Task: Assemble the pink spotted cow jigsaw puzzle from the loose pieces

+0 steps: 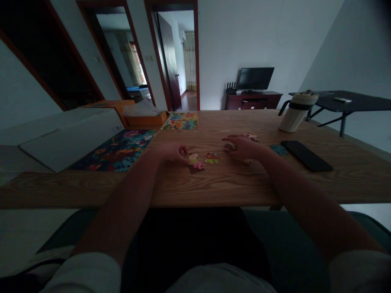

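Centrally, near the front of the table (pixel 214 185), puzzle pieces (pixel 211 158) are flanked by the left hand (pixel 174 153), its thumb and forefinger curled round a small gap at their edge, and the right hand (pixel 242 147), its fingers loosely bent over further pieces (pixel 243 161); whether anything is gripped by either cannot be told. At right, a black slab (pixel 306 155) is laid beside blue pieces (pixel 277 150), with a flask (pixel 293 116) stood beyond. Farther back, a TV (pixel 255 78) is set on a cabinet (pixel 253 100).
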`<state>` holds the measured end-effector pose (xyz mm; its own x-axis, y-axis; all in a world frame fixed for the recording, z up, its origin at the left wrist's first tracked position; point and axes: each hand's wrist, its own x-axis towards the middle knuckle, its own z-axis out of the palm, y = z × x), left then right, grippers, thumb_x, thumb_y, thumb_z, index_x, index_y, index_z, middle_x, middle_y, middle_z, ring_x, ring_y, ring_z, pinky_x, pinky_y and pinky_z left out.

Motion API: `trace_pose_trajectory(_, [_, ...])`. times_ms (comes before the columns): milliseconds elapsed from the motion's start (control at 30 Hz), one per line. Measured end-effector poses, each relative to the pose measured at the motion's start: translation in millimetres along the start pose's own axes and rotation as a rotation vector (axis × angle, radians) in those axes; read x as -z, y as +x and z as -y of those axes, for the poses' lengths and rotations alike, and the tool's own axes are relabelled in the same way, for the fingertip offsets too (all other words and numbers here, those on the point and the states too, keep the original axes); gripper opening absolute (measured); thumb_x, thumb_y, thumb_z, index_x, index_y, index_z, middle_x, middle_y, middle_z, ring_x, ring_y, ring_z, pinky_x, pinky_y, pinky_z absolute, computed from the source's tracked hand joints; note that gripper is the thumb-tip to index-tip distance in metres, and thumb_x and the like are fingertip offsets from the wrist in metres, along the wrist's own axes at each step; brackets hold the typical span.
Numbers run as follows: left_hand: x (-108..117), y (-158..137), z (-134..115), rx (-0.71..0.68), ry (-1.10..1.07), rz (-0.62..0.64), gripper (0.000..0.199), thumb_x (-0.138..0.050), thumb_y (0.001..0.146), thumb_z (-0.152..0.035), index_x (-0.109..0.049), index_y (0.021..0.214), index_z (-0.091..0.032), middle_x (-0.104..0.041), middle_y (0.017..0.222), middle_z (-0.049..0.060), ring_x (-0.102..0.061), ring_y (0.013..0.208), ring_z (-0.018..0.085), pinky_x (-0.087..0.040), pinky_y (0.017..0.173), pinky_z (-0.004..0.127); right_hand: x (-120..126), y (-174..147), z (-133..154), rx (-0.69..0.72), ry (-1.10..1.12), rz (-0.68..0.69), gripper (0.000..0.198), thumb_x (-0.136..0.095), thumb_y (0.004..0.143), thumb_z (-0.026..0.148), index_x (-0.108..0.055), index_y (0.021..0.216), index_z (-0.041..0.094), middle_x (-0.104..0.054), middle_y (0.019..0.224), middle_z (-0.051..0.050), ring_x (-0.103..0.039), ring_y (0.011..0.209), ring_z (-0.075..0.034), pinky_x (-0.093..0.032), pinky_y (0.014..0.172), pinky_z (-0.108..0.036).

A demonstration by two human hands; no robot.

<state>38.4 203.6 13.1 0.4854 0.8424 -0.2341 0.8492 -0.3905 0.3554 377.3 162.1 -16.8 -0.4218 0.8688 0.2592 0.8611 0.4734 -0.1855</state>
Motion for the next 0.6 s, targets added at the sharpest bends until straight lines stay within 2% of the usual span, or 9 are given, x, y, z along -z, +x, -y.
trace_pose_trajectory(67, [-5, 3, -2, -0.017, -0.013, -0.037, 0.047, -0.084, 0.059, -0.056, -0.074, 0.092, -0.024, -0.072, 0.076, 0.002, -0.063, 0.065, 0.019, -0.038, 0.055, 0.025, -6, -1, 13, 0.113, 0.054, 0.06, 0.066, -0.074, 0.079, 0.036, -0.059, 0.143, 0.029, -0.053, 0.15, -0.011, -0.044, 0.141, -0.035, -0.035, 0.114, -0.055])
trace_pose_trajectory(133, [-9, 5, -5, -0.045, -0.003, -0.099, 0.037, -0.08, 0.066, -0.052, -0.074, 0.088, -0.023, -0.071, 0.075, 0.002, -0.062, 0.064, 0.019, -0.039, 0.057, 0.026, -13, -1, 28, 0.221, 0.091, 0.086, 0.065, -0.075, 0.078, 0.04, -0.06, 0.141, 0.03, -0.053, 0.15, -0.01, -0.043, 0.142, -0.035, -0.032, 0.115, -0.054])
trace_pose_trajectory(233, [-14, 7, -12, -0.106, 0.004, -0.161, 0.026, -0.072, 0.075, -0.047, -0.075, 0.085, -0.023, -0.072, 0.078, 0.004, -0.063, 0.068, 0.019, -0.04, 0.061, 0.027, -18, 3, 45, 0.289, 0.124, 0.114, 0.055, -0.07, 0.083, 0.038, -0.065, 0.136, 0.027, -0.065, 0.137, -0.01, -0.059, 0.126, -0.031, -0.039, 0.111, -0.046])
trace_pose_trajectory(300, [-16, 7, -15, -0.117, -0.006, -0.152, 0.031, -0.071, 0.076, -0.051, -0.075, 0.088, -0.023, -0.073, 0.079, 0.004, -0.063, 0.068, 0.02, -0.041, 0.061, 0.027, -17, 4, 49, 0.248, 0.139, 0.116, 0.051, -0.067, 0.086, 0.038, -0.066, 0.135, 0.024, -0.071, 0.125, -0.01, -0.067, 0.111, -0.028, -0.047, 0.101, -0.039])
trace_pose_trajectory(433, [-18, 7, -17, -0.129, -0.009, -0.089, 0.049, -0.075, 0.069, -0.064, -0.076, 0.097, -0.024, -0.072, 0.077, 0.004, -0.063, 0.065, 0.02, -0.04, 0.059, 0.028, -11, 2, 49, 0.143, 0.133, 0.106, 0.056, -0.066, 0.086, 0.038, -0.061, 0.139, 0.02, -0.074, 0.115, -0.01, -0.07, 0.099, -0.026, -0.051, 0.087, -0.034])
trace_pose_trajectory(600, [-19, 7, -18, -0.176, -0.05, -0.1, 0.05, -0.075, 0.07, -0.066, -0.078, 0.101, -0.027, -0.07, 0.071, 0.002, -0.062, 0.062, 0.019, -0.04, 0.059, 0.028, -8, 2, 47, 0.061, 0.036, 0.02, 0.061, -0.071, 0.082, 0.037, -0.061, 0.14, 0.019, -0.072, 0.114, -0.013, -0.067, 0.101, -0.029, -0.049, 0.09, -0.038])
